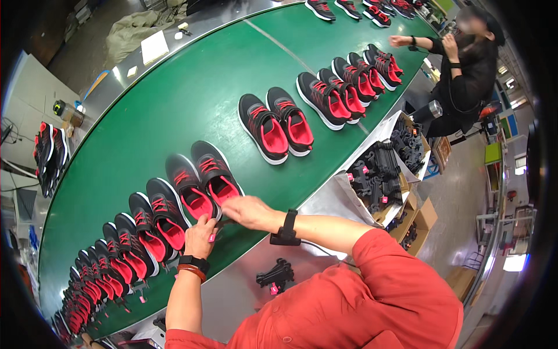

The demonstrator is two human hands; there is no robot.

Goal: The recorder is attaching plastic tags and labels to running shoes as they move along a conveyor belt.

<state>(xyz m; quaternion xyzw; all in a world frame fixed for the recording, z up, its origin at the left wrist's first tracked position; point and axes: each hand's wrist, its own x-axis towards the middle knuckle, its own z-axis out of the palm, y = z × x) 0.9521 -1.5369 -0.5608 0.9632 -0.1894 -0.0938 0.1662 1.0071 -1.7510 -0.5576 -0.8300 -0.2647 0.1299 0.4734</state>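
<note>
A pair of black sneakers with red laces and linings stands on the green belt, heels toward me: the left sneaker and the right sneaker. At the heel of the left one, my left hand is closed, with a small pink tag showing at its fingers. The tag looks like those on the black plastic shoe hangers lying on the metal surface near me. My right hand is closed beside the right sneaker's heel, its fingers curled and slightly blurred. What it pinches is hidden.
A long row of similar sneakers runs to the left, some with hangers at their heels. More pairs stand to the right. Boxes of black hangers sit beside the belt. A co-worker in black stands at the far right.
</note>
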